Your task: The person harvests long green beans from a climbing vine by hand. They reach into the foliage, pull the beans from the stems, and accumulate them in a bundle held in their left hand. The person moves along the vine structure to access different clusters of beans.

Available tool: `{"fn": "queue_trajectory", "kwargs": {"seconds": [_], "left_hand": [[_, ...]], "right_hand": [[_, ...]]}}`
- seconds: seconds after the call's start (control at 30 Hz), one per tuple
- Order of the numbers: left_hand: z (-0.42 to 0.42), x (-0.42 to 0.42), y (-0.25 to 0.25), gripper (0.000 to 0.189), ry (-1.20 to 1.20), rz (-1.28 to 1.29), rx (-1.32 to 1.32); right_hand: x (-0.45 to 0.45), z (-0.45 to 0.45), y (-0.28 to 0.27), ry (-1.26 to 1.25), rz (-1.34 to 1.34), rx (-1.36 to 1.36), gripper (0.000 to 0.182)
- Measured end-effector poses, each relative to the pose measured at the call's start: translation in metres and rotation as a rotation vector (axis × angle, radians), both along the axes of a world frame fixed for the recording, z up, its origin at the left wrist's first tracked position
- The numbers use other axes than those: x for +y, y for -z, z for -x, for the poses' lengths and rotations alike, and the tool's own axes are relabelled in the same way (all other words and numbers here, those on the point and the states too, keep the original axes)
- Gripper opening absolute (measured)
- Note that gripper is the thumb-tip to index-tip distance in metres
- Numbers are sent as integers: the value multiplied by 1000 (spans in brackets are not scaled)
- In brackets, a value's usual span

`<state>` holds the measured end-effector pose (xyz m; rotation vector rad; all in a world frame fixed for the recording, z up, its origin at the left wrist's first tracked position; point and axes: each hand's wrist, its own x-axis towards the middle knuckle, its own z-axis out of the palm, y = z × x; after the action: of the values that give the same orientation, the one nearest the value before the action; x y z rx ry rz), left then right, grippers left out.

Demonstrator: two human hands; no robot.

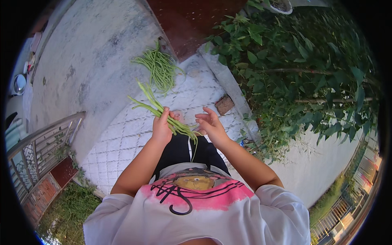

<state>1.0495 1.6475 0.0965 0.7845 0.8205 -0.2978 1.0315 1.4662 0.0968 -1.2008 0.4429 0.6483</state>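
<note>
My left hand [162, 128] is closed around a bunch of long green beans [150, 101], thumb on top. The stalks fan out up and to the left, and their other ends reach right, towards my other hand. One thin bean hangs down over my dark trousers. My right hand [211, 124] is beside the right ends of the bunch, its fingers spread and slightly curled; whether a fingertip touches a bean I cannot tell. A larger pile of long green beans [159, 69] lies on the pale concrete ground beyond the held bunch.
A brick piece [224, 105] lies by the concrete kerb [225, 73] on the right. Dense leafy plants [294, 76] grow beyond it. A metal railing [46, 134] stands at the left. A dark red surface [196, 24] is at the top.
</note>
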Motion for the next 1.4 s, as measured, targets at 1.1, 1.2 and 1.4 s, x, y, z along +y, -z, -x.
{"fn": "queue_trajectory", "kwargs": {"seconds": [1.1,1.2,1.4], "left_hand": [[256,85,19,21,-233,-251,57],[328,65,-6,20,-341,-252,26],[474,41,-50,22,-471,-321,138]], "right_hand": [[77,71,10,-412,-14,212,26],[73,106,33,-503,-56,222,26],[73,184,30,-888,-16,363,27]]}}
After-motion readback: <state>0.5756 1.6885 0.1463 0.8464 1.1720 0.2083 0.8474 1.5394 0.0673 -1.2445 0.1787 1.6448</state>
